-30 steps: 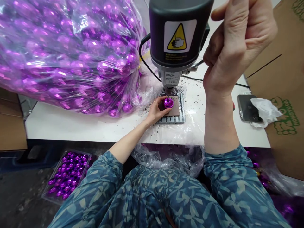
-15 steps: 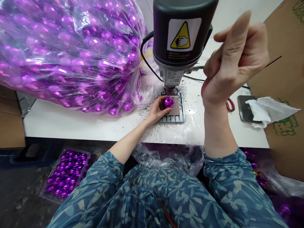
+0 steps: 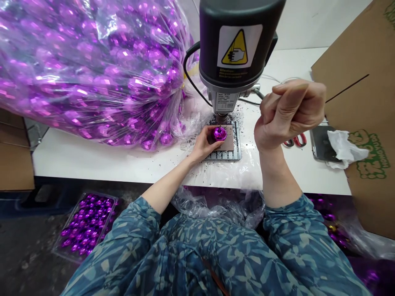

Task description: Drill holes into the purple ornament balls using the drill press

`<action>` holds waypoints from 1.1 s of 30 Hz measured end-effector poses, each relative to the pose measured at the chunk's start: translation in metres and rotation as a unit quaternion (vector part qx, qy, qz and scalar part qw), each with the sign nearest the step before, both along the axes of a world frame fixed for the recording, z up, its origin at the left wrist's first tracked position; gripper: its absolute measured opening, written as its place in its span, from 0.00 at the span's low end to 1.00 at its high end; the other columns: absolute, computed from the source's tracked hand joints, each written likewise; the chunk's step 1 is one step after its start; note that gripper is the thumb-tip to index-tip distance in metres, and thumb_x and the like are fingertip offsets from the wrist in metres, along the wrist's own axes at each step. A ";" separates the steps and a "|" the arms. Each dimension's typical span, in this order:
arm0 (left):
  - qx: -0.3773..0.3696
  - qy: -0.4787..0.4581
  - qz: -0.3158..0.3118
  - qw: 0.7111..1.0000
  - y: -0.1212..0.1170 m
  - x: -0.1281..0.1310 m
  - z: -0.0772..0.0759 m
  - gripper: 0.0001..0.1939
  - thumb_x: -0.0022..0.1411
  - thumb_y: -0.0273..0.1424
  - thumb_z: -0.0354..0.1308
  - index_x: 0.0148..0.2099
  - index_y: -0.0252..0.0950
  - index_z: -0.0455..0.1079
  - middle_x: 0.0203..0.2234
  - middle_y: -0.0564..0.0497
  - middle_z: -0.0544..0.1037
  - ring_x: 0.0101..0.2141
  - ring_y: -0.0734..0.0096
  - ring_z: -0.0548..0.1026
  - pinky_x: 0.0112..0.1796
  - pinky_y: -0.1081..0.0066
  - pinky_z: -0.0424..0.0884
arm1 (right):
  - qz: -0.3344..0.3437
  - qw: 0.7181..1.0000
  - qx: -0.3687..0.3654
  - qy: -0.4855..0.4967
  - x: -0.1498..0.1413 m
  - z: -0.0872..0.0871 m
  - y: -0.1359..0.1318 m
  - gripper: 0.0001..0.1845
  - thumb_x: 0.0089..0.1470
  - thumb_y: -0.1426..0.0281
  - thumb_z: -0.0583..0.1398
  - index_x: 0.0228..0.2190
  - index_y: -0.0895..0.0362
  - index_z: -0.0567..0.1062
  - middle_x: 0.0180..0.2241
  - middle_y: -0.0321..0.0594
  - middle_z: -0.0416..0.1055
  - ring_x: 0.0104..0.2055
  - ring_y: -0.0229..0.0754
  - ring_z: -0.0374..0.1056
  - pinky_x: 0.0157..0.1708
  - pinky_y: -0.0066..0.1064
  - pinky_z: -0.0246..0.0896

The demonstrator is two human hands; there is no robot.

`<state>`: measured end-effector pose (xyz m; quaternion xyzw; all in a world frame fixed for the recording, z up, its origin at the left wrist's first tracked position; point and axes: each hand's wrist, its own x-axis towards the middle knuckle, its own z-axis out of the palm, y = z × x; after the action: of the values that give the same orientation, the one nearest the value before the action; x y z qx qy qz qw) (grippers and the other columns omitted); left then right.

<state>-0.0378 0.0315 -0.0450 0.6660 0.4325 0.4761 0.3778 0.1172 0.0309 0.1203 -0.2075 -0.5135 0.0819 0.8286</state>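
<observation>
My left hand (image 3: 205, 144) pinches a shiny purple faceted ball (image 3: 219, 133) between thumb and fingers. The ball rests on a brown pad (image 3: 228, 144) over the slotted metal base (image 3: 226, 155) of a drill press (image 3: 234, 78). The drill bit comes down to the top of the ball; whether it has entered cannot be made out. At the right of the drill head, my right hand (image 3: 286, 113) is closed around the end of the press's lever (image 3: 258, 92), whose grip is hidden by the fingers.
A big clear bag (image 3: 92, 78) of purple balls fills the left of the white table (image 3: 123, 162). Dark shavings surround the base. Red-handled scissors (image 3: 299, 140), a phone (image 3: 324, 144) with a tissue (image 3: 347, 148), and a cardboard box (image 3: 370, 107) are right. A plastic tub (image 3: 88, 224) of balls stands below left.
My right hand has come down and slightly left, turning the lever downward. My left hand and the ball stay where they were.
</observation>
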 end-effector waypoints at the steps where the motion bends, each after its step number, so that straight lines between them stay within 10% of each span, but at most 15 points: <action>1: 0.001 -0.001 -0.001 1.000 0.000 0.000 0.000 0.33 0.61 0.48 0.74 0.60 0.39 0.67 0.54 0.41 0.81 0.56 0.52 0.80 0.59 0.53 0.75 | 0.005 1.000 0.016 0.000 0.000 -0.002 0.001 0.18 0.66 0.53 0.61 0.29 0.51 0.77 0.18 0.27 0.57 0.15 0.24 0.47 0.20 0.26 0.42; 20: -0.006 -0.022 0.000 1.000 -0.001 0.001 -0.001 0.33 0.60 0.47 0.75 0.59 0.38 0.67 0.55 0.40 0.81 0.56 0.52 0.81 0.58 0.55 0.76 | -0.001 0.989 0.129 -0.071 0.010 -0.038 0.014 0.17 0.69 0.55 0.57 0.32 0.51 0.74 0.13 0.24 0.46 0.12 0.26 0.40 0.16 0.26 0.44; 25: -0.020 -0.026 0.004 0.999 0.002 0.003 -0.001 0.32 0.60 0.45 0.76 0.59 0.37 0.68 0.55 0.40 0.80 0.56 0.54 0.81 0.58 0.57 0.76 | 0.003 0.997 0.074 -0.028 -0.001 0.009 0.010 0.17 0.70 0.58 0.57 0.31 0.54 0.74 0.15 0.25 0.49 0.13 0.23 0.45 0.16 0.23 0.38; 28: -0.025 -0.021 0.034 0.999 -0.001 0.006 0.004 0.30 0.57 0.41 0.78 0.56 0.37 0.69 0.52 0.41 0.82 0.54 0.54 0.81 0.56 0.58 0.77 | 0.017 0.999 -0.039 0.034 -0.006 0.046 0.016 0.33 0.53 0.38 0.61 0.25 0.57 0.71 0.18 0.26 0.61 0.13 0.22 0.50 0.13 0.25 0.35; 33: 0.016 0.061 0.073 0.995 -0.057 -0.001 0.033 0.28 0.58 0.42 0.76 0.54 0.38 0.71 0.48 0.43 0.82 0.49 0.55 0.81 0.51 0.57 0.78 | 0.047 0.995 -0.081 0.018 -0.007 0.068 0.027 0.31 0.45 0.40 0.63 0.21 0.56 0.69 0.11 0.22 0.47 0.11 0.26 0.45 0.13 0.31 0.32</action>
<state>-0.0392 -0.0257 -0.0118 0.6662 0.4944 0.4680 0.3045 0.1104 0.0578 0.1879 -0.2475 -0.4999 0.1659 0.8133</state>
